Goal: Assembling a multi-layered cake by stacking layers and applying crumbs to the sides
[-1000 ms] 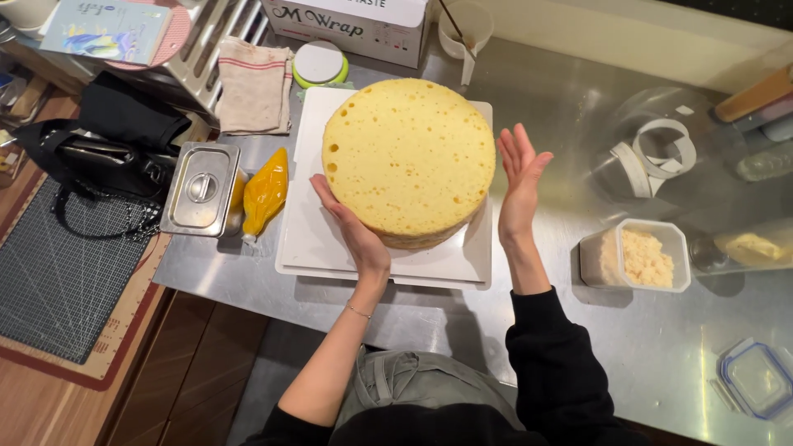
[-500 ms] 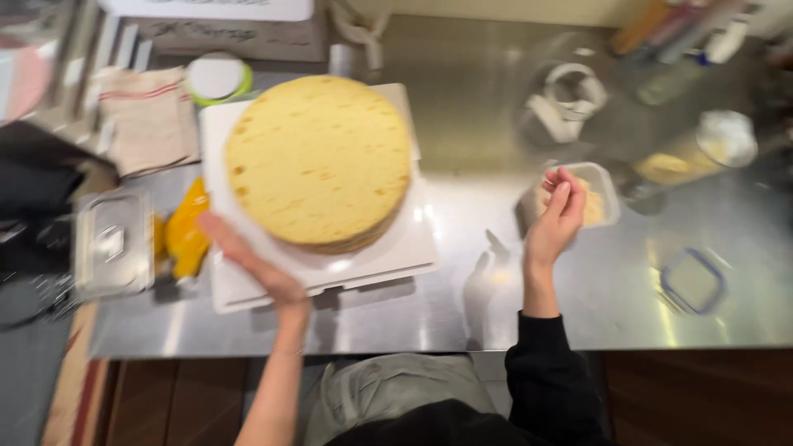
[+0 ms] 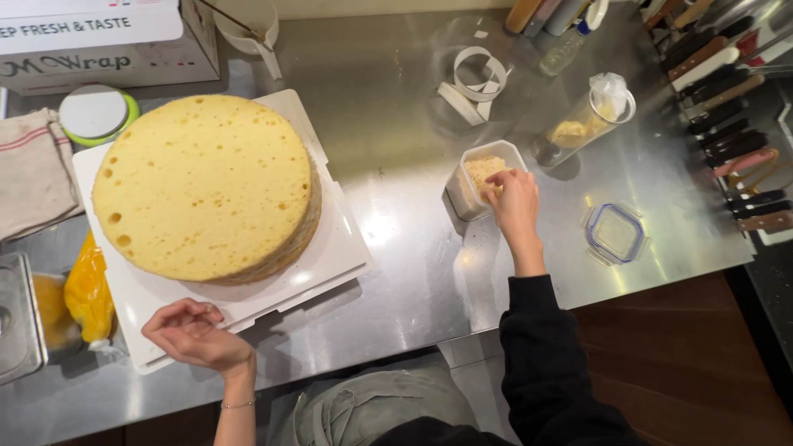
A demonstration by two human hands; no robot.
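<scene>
Right hand (image 3: 514, 198) reaching into crumb tub (image 3: 483, 177), fingers pinching crumbs; left hand (image 3: 192, 332) curled loosely on board (image 3: 330, 248).

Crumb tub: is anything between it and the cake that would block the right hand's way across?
Nothing visible does. The right hand has its fingers in the crumb tub, and only bare steel counter lies between it and the cake on its white board.

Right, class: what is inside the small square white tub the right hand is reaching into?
The tub holds pale, crumbly bits, visible at its far side. The right hand dips its fingertips in there, hiding the near part and the bottom.
</scene>
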